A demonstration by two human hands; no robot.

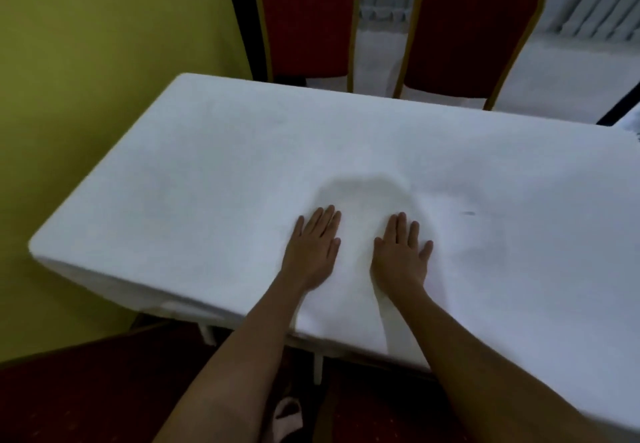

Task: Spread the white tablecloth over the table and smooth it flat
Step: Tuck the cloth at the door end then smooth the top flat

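The white tablecloth covers the whole top of the rectangular table and hangs over its near and left edges. My left hand lies palm down on the cloth near the front middle, fingers apart. My right hand lies flat beside it, a short gap between them, fingers spread. Neither hand grips the cloth. A rounded wrinkle arcs in the cloth just beyond my fingertips. A fold runs down toward the near edge below my right wrist.
Two red chairs with gold frames, one on the left and one on the right, stand at the table's far side. A yellow-green wall runs along the left. Dark red carpet lies below, and a white table leg shows under the near edge.
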